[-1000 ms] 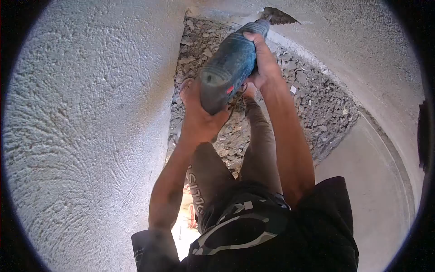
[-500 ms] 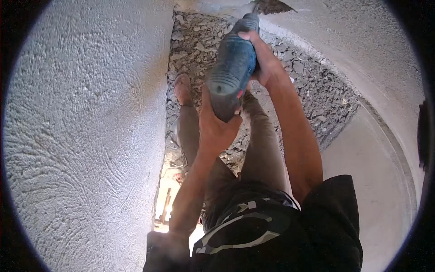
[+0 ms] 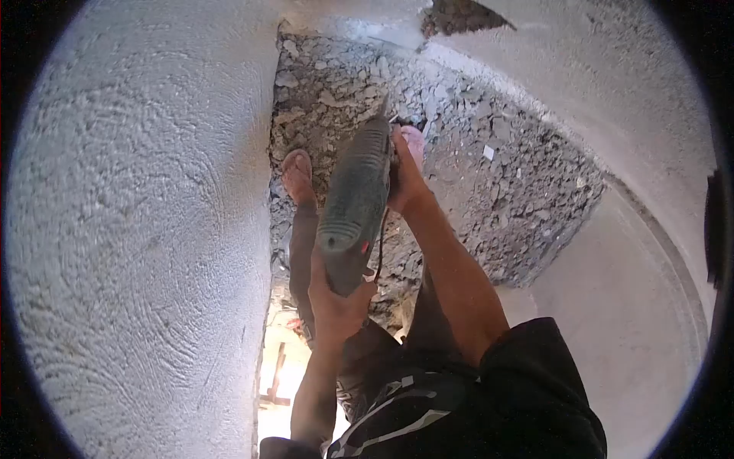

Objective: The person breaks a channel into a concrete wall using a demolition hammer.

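Note:
A dark green power tool (image 3: 358, 183) with a ribbed body and a small red switch lies between my two hands, its bit end pointing up the view over the rubble. My left hand (image 3: 336, 306) is wrapped round the rear handle. Near the front end, my right hand (image 3: 407, 172) grips the tool's right side, its fingers partly hidden. A dark cord hangs beside the handle. Grey broken rubble (image 3: 505, 176) covers the floor beneath the tool.
A rough white plastered wall (image 3: 145, 229) rises on the left. A curved pale wall (image 3: 650, 122) runs along the right, with a dark broken hole (image 3: 462, 17) at the top. My feet stand on the rubble, the left one (image 3: 297, 167) close to the wall.
The tool and both my hands have moved down and to the left in view. The tool's tip has come away from the broken hole and now shows over the rubble.

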`<action>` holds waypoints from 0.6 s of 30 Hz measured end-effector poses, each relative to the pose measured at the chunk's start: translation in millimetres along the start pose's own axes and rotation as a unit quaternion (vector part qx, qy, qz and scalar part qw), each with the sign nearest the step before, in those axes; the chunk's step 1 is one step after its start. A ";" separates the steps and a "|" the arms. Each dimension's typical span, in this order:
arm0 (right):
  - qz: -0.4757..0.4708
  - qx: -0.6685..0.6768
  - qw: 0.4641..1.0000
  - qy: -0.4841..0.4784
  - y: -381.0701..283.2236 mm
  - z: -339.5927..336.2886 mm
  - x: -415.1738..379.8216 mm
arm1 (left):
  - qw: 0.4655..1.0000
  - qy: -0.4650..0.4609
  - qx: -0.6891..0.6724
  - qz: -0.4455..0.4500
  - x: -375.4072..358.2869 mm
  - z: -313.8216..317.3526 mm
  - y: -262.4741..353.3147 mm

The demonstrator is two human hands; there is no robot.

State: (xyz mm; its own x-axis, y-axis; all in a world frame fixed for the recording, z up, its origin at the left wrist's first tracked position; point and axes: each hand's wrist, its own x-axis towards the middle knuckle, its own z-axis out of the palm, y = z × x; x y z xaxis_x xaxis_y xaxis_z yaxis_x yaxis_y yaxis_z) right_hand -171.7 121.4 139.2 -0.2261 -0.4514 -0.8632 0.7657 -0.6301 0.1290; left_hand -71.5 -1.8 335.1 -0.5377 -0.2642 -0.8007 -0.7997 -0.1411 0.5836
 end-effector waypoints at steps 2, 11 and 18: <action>-0.004 -0.031 0.999 0.028 11.0 6.8 -2.4 | 1.000 -0.002 0.001 -0.020 -12.2 -14.0 -10.8; -0.127 -0.022 0.990 0.054 -2.3 79.9 -18.4 | 0.998 -0.026 0.061 0.025 8.5 -61.0 10.9; -0.170 -0.017 0.981 0.095 -34.3 128.5 -16.0 | 0.999 -0.029 -0.021 0.027 45.1 -63.9 50.6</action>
State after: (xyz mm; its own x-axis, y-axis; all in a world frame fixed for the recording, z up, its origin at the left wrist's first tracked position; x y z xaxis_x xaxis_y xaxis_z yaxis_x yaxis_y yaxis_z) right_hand -271.8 69.1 211.3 -0.3574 -0.0902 -0.9296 0.6859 -0.7009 -0.1956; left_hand -119.1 -81.8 337.1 -0.5945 -0.2168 -0.7743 -0.7583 -0.1689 0.6296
